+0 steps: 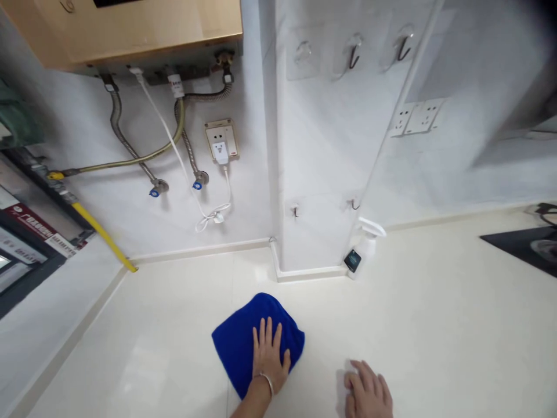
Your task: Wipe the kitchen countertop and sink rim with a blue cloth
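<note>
My left hand (270, 355) lies flat on a blue cloth (237, 337), its fingers stretched out and a bracelet round the wrist. The cloth is spread over the pale, glossy countertop (174, 348). To the right, at the lower edge of the view, is my right hand (369, 390); its fingers are loosely bent and nothing shows in them. A white spray bottle (364, 249) with a dark label stands farther back, at the corner of the wall column.
A gold water heater (143, 35) hangs upper left, with hoses and a plugged-in white cable (169, 136) below. A yellow pipe (104, 235) meets the counter at left. The column (322, 145) bears several hooks. A black stove edge (526, 247) shows at far right.
</note>
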A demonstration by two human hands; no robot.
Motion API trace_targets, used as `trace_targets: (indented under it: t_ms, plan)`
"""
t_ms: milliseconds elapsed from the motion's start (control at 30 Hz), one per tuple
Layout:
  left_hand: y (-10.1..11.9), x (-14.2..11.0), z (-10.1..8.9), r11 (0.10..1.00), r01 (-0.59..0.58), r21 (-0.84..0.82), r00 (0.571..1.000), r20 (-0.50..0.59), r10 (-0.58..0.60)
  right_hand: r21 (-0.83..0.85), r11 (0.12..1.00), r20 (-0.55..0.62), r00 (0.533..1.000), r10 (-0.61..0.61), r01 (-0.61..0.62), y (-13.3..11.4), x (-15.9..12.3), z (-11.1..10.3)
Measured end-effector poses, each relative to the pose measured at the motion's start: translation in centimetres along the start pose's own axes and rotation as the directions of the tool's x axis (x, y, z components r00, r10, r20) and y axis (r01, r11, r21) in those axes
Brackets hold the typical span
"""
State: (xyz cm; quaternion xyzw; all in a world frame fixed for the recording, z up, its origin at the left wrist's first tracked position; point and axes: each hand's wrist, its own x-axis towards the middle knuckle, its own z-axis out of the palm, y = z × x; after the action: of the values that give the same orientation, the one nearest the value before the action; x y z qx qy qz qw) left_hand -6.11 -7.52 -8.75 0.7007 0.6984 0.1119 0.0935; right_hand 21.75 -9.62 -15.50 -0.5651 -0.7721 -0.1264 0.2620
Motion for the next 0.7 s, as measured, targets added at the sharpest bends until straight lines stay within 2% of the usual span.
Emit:
trace_targets:
  t_ms: [133, 200, 267, 367, 433, 567, 633, 700]
  plan:
    - [4.1, -3.5, 0.2, 0.991, -0.097, -0.091, 0.992, 0.066, 0.103, 0.017, 0.999, -0.004, 1.0, 0.03, -0.03, -1.0, 1.0, -1.8]
    - [4.8, -4.9, 0.2, 0.986, -0.122, -0.113, 0.989, 0.07, 0.13, 0.024, 0.999, 0.016, 0.999, 0.044, -0.044, -1.3, 1.2, -2.4]
    - [4.4, -6.1, 0.3, 0.983, -0.147, -0.106, 0.986, 0.065, 0.154, 0.026, 0.998, 0.034, 0.998, 0.047, -0.048, -1.3, 1.2, -2.6]
    - [1.8, -7.9, 0.4, 0.984, -0.176, -0.04, 0.984, 0.033, 0.177, 0.041, 0.998, 0.018, 0.999, 0.037, -0.038, -1.1, 0.9, -2.3]
    - [-0.7, -8.9, 0.2, 0.99, -0.135, 0.031, 0.99, -0.021, 0.136, 0.057, 0.998, 0.006, 0.999, 0.035, -0.035, -0.7, 0.5, -1.8]
    - [-6.2, -10.8, -1.6, 0.988, 0.103, 0.115, 0.985, -0.153, -0.084, 0.079, 0.997, 0.013, 1.0, 0.019, -0.02, 0.2, -0.5, -0.9]
    - [-8.9, -11.8, -2.9, 0.96, 0.259, 0.106, 0.951, -0.201, -0.235, 0.09, 0.996, 0.031, 0.999, 0.007, -0.01, 0.8, -1.0, -0.4]
    - [-11.6, -13.1, -4.4, 0.905, 0.417, 0.084, 0.892, -0.227, -0.39, 0.1, 0.995, 0.064, 0.998, 0.008, -0.015, 1.2, -1.5, -0.1]
